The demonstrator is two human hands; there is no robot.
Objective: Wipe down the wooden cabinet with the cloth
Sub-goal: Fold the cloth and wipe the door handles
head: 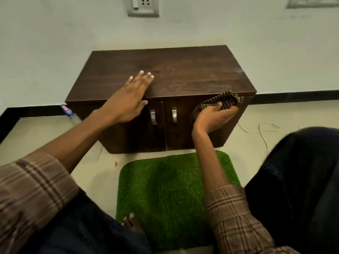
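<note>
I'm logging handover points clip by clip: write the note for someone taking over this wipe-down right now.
Left hand: flat, fingers straight, resting on the top front edge of the wooden cabinet, steadying it.
Right hand: grips the checked cloth against the upper part of the right door, near the top front edge.
Done: cannot tell which surfaces are already wiped.
Left: right door under way; then the left door, around both handles, the top and the sides if not yet wiped.
</note>
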